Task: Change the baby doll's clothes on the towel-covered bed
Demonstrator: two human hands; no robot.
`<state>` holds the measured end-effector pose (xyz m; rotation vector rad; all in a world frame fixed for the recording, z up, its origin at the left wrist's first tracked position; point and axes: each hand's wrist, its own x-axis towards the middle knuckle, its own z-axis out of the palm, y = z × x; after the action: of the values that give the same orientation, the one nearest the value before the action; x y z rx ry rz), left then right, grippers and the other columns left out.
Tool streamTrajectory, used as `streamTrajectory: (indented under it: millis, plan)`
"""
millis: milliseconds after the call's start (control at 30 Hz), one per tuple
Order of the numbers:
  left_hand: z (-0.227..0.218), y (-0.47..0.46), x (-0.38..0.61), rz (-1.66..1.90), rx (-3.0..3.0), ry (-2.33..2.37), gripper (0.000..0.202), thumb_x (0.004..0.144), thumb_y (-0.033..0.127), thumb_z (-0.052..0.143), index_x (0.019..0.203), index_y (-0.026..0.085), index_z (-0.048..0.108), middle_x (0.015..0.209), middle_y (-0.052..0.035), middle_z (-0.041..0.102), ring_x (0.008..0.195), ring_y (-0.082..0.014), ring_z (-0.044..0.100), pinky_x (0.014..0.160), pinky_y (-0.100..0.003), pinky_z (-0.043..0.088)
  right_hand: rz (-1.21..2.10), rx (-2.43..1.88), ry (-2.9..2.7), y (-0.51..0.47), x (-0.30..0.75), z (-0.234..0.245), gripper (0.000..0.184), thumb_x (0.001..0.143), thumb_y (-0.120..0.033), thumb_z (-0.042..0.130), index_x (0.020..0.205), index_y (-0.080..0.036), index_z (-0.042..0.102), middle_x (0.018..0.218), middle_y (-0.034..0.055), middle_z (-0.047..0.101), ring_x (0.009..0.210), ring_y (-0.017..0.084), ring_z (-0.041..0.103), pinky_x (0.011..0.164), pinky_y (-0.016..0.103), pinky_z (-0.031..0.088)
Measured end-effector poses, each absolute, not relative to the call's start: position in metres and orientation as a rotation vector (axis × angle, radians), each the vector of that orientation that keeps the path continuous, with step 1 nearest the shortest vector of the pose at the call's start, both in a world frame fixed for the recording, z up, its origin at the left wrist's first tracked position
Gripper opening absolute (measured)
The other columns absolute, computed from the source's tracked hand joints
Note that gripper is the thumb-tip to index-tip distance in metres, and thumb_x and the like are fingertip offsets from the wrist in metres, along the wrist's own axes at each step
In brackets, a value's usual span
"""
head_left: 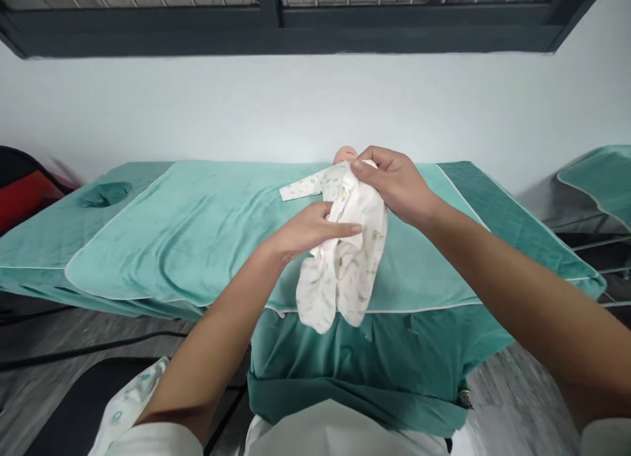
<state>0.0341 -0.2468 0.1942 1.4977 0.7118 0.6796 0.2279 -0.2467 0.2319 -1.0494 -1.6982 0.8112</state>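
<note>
A white printed baby sleepsuit (367, 246) is on a doll, whose head (344, 155) shows just beyond its collar. One long sleeve stretches to the left over the bed. The footed legs hang towards me, past the near edge of the top cover. My right hand (394, 180) pinches the sleepsuit's cloth at the upper right, close to the doll's head. Lower down, my left hand (320, 229) grips the front cloth between thumb and fingers. Folds and my hands hide most of the doll's body.
Beneath lies a massage bed with a light green cover (211, 232) over darker green padding (522, 219); a face hole (104, 194) is at its left end. A white wall (221, 108) stands behind. A black chair (73, 403) with printed cloth (131, 397) is at lower left.
</note>
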Motion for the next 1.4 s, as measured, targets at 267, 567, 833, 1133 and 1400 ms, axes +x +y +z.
streamTrajectory:
  millis: [267,567,833,1133,1400]
  plan:
    - [0.156,-0.195,0.042,1.116,1.161,0.658,0.032,0.067,0.026,0.083,0.094,0.017,0.067,0.083,0.0010,0.071,0.075,-0.0148,0.067,0.068,-0.022,0.052,1.413,-1.220,-1.927,-0.228,0.232,0.188,0.047,0.076,-0.062,0.078,0.093,-0.019,0.072,0.089,0.0048,0.071,0.084,0.022,0.065,0.072,0.032,0.052]
    - [0.132,-0.202,0.050,0.583,1.280,0.639,0.045,0.066,0.034,0.090,0.102,0.014,0.073,0.100,-0.0099,0.076,0.087,-0.0248,0.072,0.080,-0.033,0.056,1.351,-1.049,-1.291,-0.198,0.242,0.155,0.052,0.081,-0.066,0.071,0.104,-0.019,0.069,0.097,0.0074,0.073,0.090,0.024,0.069,0.077,0.034,0.057]
    - [0.115,-0.178,0.066,0.930,0.968,0.630,0.047,0.068,0.040,0.088,0.102,0.012,0.073,0.092,-0.0097,0.077,0.081,-0.0252,0.074,0.073,-0.032,0.059,1.637,-1.156,-1.555,-0.203,0.251,0.133,0.048,0.070,-0.052,0.086,0.100,-0.017,0.073,0.097,0.0073,0.074,0.087,0.024,0.070,0.073,0.034,0.056]
    - [0.104,-0.183,0.065,0.543,1.019,0.565,0.056,0.059,0.040,0.094,0.101,0.010,0.073,0.088,-0.0125,0.076,0.071,-0.0234,0.073,0.064,-0.031,0.059,1.393,-1.018,-1.142,-0.196,0.254,0.134,0.060,0.081,-0.064,0.071,0.122,-0.022,0.064,0.099,0.0076,0.074,0.097,0.028,0.070,0.083,0.040,0.058]
    - [0.116,-0.174,0.067,0.852,0.934,0.552,0.049,0.069,0.037,0.086,0.108,0.013,0.070,0.098,-0.0117,0.077,0.086,-0.0282,0.075,0.081,-0.038,0.061,1.443,-1.033,-1.216,-0.201,0.260,0.126,0.062,0.081,-0.067,0.071,0.120,-0.019,0.066,0.106,0.0087,0.074,0.098,0.026,0.070,0.079,0.034,0.057]
